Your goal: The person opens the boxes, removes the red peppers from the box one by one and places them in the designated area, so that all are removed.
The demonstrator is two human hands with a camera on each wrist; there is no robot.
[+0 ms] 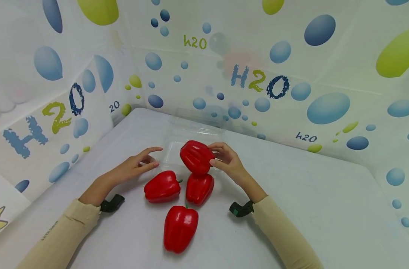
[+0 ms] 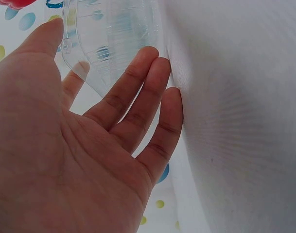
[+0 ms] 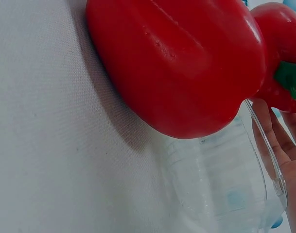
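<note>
My right hand grips a glossy red bell pepper, with thumb and fingers against its right side. This pepper overlaps the near right part of a clear plastic container. In the right wrist view, its green stem shows close above the fingers. My left hand is beside the container's left side, with fingers spread and nothing held. Its fingertips lie right at the clear plastic wall in the left wrist view.
Nearer than the container lie three more red bell peppers: a left one, a middle one and a front one. Behind the container rises its clear lid. A patterned sheet encloses the back and left of the white table.
</note>
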